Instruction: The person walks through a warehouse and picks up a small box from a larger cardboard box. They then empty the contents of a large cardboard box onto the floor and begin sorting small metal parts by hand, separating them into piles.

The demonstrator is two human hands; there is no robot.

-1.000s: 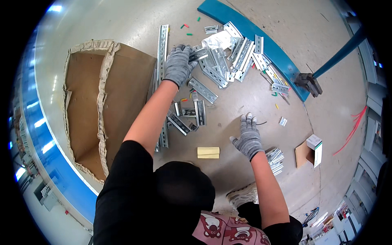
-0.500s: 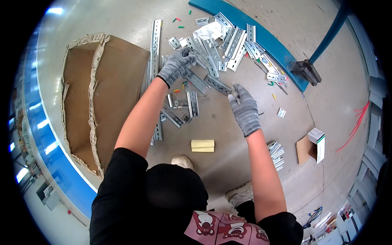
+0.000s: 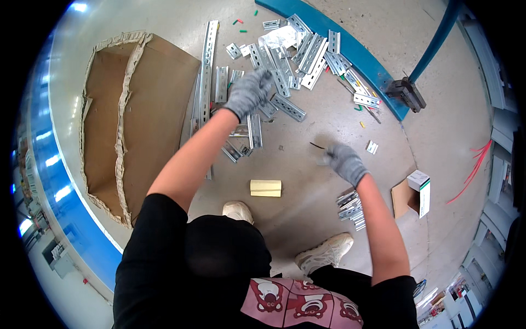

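My left hand (image 3: 250, 94), in a grey knitted glove, is over the pile of slotted metal rails (image 3: 274, 63). Its fingers are curled, and whatever they hold, if anything, is hidden. My right hand (image 3: 347, 163), gloved alike, is apart from the pile, with its fingertips blurred by motion. Just beyond those fingertips shows a thin dark strip (image 3: 316, 145); whether they touch it I cannot tell. A short slotted rail (image 3: 289, 107) lies on the floor between my hands. Below my right hand is a stack of short metal rails (image 3: 350, 208).
A large brown cardboard sheet (image 3: 159, 93) lies at left beside long rails (image 3: 208, 60). A yellow block (image 3: 266, 188) lies near my feet. An opened small box (image 3: 417, 192) stands at right. A blue metal beam (image 3: 350, 49) curves behind the pile, with small coloured tubes scattered about.
My right hand has moved right and toward me, away from the short rail. My left hand has shifted slightly right and nearer. The dark strip now shows left of my right hand.
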